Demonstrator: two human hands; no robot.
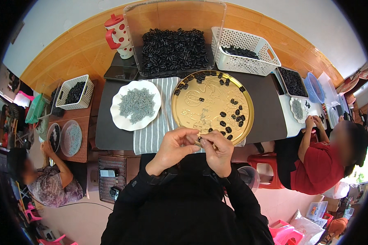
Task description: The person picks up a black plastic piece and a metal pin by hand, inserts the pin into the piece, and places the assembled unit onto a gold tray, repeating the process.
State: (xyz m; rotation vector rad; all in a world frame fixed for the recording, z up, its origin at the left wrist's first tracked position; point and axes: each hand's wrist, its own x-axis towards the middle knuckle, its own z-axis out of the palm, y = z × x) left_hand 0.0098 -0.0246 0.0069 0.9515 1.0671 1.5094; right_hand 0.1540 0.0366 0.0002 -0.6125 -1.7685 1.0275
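My left hand [173, 146] and my right hand [218, 151] meet over the near rim of a round gold tray [188, 112]. Their fingertips are closed around a small black part [199, 139], mostly covered by the fingers. Scattered black oval pieces [229, 129] lie on the tray, along its far rim and right side. A little pile of grey pin-like bits [204, 116] sits near its middle. To the left, a white scalloped plate [116, 116] holds a heap of small grey screw-like pieces [137, 105]. Beneath plate and tray is a striped cloth [145, 141].
Behind the tray stands a clear bin [129, 32] of black link-shaped parts, with a white perforated basket [249, 61] to its right. A spotted tumbler [120, 36] stands left. People work at side tables: one in a red shirt [321, 167], another in a patterned top [55, 188].
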